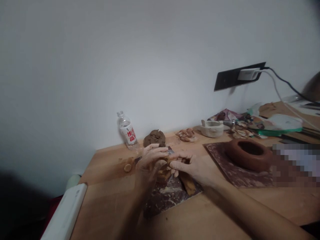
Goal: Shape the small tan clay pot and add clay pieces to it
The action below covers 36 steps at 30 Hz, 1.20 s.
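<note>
My left hand [152, 159] and my right hand [188, 166] meet over a dark marbled board [172, 196]. Between them is a small piece of yellow-brown clay [168, 160], partly hidden by the fingers. The left fingers reach across its top while the thumb rests underneath. From the other side, my right thumb and fingers pinch it. More yellow-brown clay [163, 176] sits on the board just below the hands. Along the board's right side lies a longer strip of the same clay [188, 185].
A plastic bottle [128, 133], a grey-brown clay lump [155, 137] and a pale bowl [212, 128] stand near the wall. Right, a reddish-brown clay ring [247, 155] rests on another board [232, 176]. A small clay disc [127, 167] lies left; a white box [66, 210] is at the table's edge.
</note>
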{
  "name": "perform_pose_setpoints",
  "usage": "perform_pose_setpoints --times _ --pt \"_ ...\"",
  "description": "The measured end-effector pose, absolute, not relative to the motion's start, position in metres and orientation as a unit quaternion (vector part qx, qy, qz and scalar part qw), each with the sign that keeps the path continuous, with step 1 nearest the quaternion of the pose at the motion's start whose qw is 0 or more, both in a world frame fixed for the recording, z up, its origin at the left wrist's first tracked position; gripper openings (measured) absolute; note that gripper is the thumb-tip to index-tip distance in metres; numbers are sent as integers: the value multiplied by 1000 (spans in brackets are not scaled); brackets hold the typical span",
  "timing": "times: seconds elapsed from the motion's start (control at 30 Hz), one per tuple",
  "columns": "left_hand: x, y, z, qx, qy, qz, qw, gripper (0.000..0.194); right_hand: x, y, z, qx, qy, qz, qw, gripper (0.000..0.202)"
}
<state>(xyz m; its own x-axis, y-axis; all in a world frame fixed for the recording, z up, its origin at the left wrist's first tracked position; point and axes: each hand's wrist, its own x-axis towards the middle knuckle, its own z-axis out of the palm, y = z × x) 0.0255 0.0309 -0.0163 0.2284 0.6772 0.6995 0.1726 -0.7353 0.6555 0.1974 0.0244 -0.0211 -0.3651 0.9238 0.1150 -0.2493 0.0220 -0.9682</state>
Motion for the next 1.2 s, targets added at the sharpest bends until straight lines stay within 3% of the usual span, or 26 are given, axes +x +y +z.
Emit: perform_pose_setpoints --times 0.17,0.37,0.53,0.83,1.2 --pt "27 29 -16 730 281 565 263 13 197 25 -22 -313 -534 631 467 36" --pt "30 26 -15 614 304 579 441 32 197 25 -20 -331 -540 599 489 29" --pt "30 29 -16 630 311 579 414 12 196 22 -16 -344 -547 590 485 25" --pt "35 29 -22 579 307 590 472 6 195 22 -16 -371 -547 562 497 24" --pt "39 29 -29 490 326 608 533 13 195 23 -19 -366 -577 555 474 39"
